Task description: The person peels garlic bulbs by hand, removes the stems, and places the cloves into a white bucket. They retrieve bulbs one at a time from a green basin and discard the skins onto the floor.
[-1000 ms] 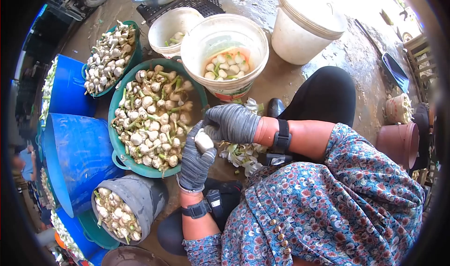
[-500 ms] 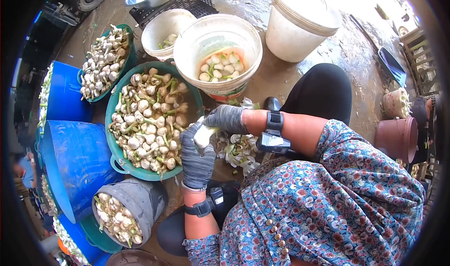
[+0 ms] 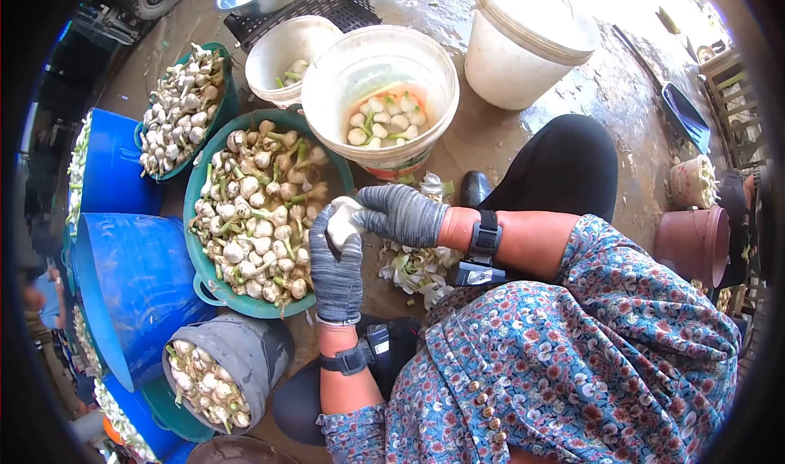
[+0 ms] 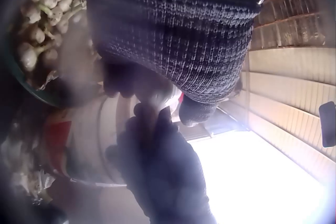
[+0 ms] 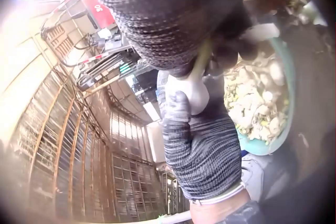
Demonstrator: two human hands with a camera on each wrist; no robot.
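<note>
A white garlic bulb (image 3: 343, 221) is held between both hands, close by the near rim of a green tub (image 3: 194, 251) of unpeeled garlic. My left hand (image 3: 337, 272), in a grey striped glove, grips the bulb, its thumb lying along the bulb in the right wrist view. From the other side my gloved right hand (image 3: 405, 213) pinches the pale green stem (image 5: 202, 58) at the bulb's top. A white strip (image 5: 262, 32) juts out beside the right fingers. In the left wrist view, both hands hide most of the bulb.
A white bucket (image 3: 450, 112) beyond the hands holds peeled garlic in liquid. Garlic peelings (image 3: 417, 272) lie on the ground below the right hand. To the left stand a grey bucket (image 3: 270, 341) of garlic and a blue tub (image 3: 139, 284). A lidded white bucket (image 3: 511, 63) stands farther back.
The bulb has turned: half a second ago it lay lengthwise toward the right hand, and now its round side faces up. The right wrist has rolled back. Both hands stay close together.
</note>
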